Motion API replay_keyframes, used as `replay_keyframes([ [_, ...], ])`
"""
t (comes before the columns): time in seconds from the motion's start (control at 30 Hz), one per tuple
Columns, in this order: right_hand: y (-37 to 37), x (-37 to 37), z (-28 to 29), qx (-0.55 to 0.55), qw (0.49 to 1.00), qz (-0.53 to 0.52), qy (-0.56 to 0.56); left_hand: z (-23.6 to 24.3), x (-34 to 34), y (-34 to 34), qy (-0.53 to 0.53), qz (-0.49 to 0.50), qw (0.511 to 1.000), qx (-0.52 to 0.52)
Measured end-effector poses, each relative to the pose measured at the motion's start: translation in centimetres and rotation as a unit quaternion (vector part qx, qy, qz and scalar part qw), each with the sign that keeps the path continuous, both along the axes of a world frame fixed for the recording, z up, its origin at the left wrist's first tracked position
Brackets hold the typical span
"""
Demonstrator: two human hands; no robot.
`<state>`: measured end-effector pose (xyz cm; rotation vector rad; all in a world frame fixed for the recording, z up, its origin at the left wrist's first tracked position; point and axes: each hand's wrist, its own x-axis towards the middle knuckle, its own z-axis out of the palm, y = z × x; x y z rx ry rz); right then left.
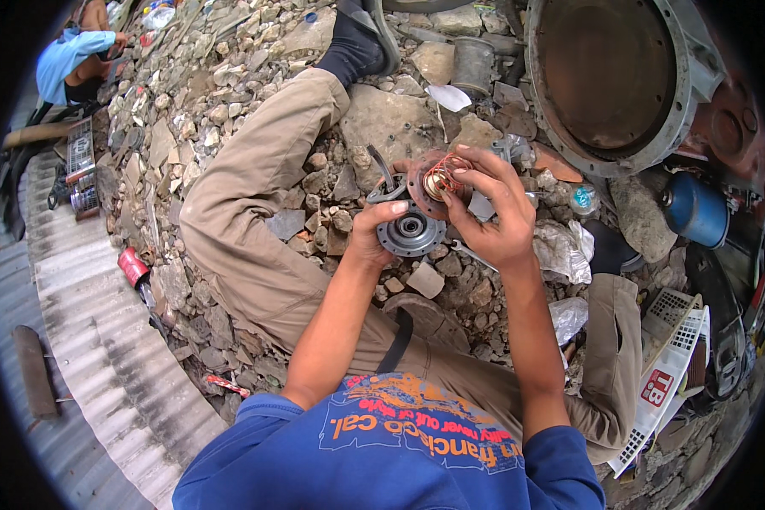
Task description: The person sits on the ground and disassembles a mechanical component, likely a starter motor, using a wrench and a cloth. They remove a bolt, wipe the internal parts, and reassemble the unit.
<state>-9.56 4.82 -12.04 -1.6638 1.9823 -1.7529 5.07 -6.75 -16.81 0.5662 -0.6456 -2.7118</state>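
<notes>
My left hand point(377, 229) is closed around a round grey metal pump housing point(412, 233), thumb on its upper edge. Its flange has small holes around a central bore, and a curved metal lever point(380, 165) sticks up at the far side. Beyond the housing is a reddish-brown disc point(417, 182), tilted and close to the housing; I cannot tell whether they are joined. Over the disc's pale centre, my right hand point(495, 208) pinches a thin orange-red wire coil spring point(450, 172). The right palm side and some fingertips are partly hidden.
A spanner point(474, 254) lies on the rubble below my right hand. Ahead right stands a large round metal casing point(535, 85), near a blue canister point(695, 209). A white plastic crate point(665, 387) lies right; corrugated sheeting point(102, 340) runs along the left. Another person point(75, 64) crouches far left.
</notes>
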Motion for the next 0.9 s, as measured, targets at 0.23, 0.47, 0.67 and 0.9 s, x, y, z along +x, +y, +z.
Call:
replay_keyframes([
  [0.23, 0.1, 0.1, 0.3, 0.006, 1.000, 0.005, -0.029, 1.1, -0.1, 0.2, 0.005, 0.007, 1.000, 0.022],
  [0.47, 0.0, 1.0, -1.3, -0.064, 0.982, 0.020, -0.177, -0.2, 0.1, 0.0, 0.016, 0.000, 1.000, 0.001],
  [0.67, 0.8, -0.1, -1.2, -0.037, 0.991, 0.027, -0.127, 0.6, 0.0, 0.4, 0.009, 0.013, 0.999, 0.028],
  [0.9, 1.6, -1.1, 0.0, 0.032, 0.998, 0.044, -0.022, 0.7, -0.1, 0.4, 0.004, 0.008, 0.999, 0.033],
])
